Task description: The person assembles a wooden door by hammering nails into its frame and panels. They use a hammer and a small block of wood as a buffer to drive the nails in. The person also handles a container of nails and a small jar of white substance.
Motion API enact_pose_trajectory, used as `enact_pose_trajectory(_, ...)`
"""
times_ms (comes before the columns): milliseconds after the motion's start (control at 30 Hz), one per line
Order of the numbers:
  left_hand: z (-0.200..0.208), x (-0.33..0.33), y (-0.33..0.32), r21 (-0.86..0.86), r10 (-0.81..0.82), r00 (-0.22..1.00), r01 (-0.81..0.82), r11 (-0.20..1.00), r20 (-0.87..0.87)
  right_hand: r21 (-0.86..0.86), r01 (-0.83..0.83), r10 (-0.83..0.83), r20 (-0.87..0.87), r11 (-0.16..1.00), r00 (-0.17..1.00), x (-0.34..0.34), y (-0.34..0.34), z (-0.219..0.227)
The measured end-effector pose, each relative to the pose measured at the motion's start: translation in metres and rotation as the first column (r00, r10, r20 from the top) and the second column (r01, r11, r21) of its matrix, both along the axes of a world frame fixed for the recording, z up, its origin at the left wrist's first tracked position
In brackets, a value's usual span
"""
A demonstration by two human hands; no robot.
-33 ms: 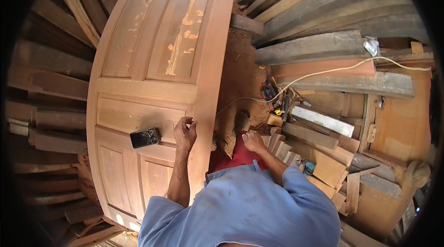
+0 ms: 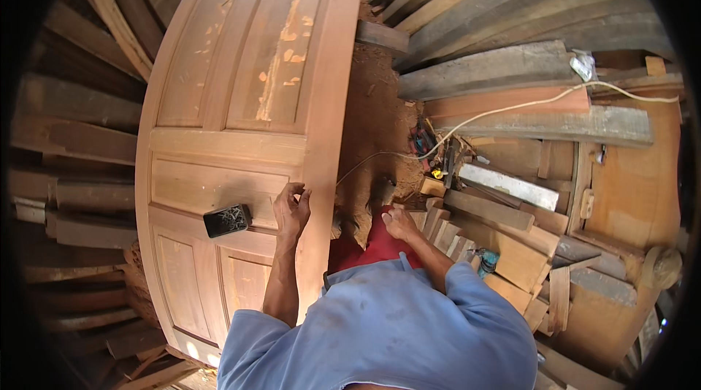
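Has a panelled door (image 2: 314,143) lying along the left, stretching from near to far, with pale patches on the two far panels. Holds the left hand (image 2: 290,211) at the right side of the door, about midway along, with fingers bent and thumb turned toward them. Can't make out whether pinching something small there, or whether touching the wood. Has a black box (image 2: 216,225) resting on the door, left of this hand, with thin metal pieces (image 2: 235,216) inside. Curls the right hand (image 2: 399,223) into a loose fist over red cloth (image 2: 356,256), to the right of the door; can't see whether gripping anything within. Wears a blue shirt (image 2: 387,317). Beyond, to the far right, has grey planks (image 2: 489,72) and a pale cord (image 2: 588,85) running left toward the door, passing red and black tools (image 2: 421,139). On the right, nearer, has a white board (image 2: 509,187) and a teal tool (image 2: 485,262) among wood pieces (image 2: 504,244). On the left, past the door, has brown boards (image 2: 95,145).
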State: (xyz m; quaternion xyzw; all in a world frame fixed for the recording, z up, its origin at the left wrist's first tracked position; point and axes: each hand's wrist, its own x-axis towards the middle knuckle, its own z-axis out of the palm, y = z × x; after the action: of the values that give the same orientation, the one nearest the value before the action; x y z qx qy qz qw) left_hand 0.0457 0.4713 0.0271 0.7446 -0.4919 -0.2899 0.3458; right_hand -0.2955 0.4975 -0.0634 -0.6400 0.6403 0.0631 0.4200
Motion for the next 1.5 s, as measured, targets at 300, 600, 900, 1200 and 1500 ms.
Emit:
enact_pose_trajectory(300, -0.023, -0.053, -0.061, -0.005, -0.296, 0.857, 0.328, 0.945, 0.423, 0.112, 0.489, -0.495, 0.031, 0.865, 0.868, -0.088, 0.042, -0.018)
enact_pose_trajectory(600, -0.076, -0.097, -0.097, 0.224, -0.203, 0.757, 0.078, 0.972, 0.621, 0.013, 0.576, -0.575, -0.043, 0.817, 0.817, -0.222, 0.037, -0.111)
enact_pose_trajectory(900, -0.083, -0.098, -0.088, 0.262, -0.246, 0.585, 0.059, 0.963, 0.773, -0.058, 0.753, -0.754, -0.005, 0.656, 0.656, -0.336, -0.029, -0.246)
enact_pose_trajectory(1200, -0.063, -0.123, -0.096, 0.353, -0.227, 0.660, -0.063, 0.933, 0.716, 0.316, 0.274, -0.114, -0.442, 0.909, 0.890, -0.335, -0.114, -0.396)
enact_pose_trajectory(1500, -0.076, -0.117, -0.094, 0.285, -0.144, 0.743, -0.066, 0.956, 0.654, 0.338, -0.052, 0.230, -0.513, 0.940, 0.827, -0.317, -0.123, -0.513)
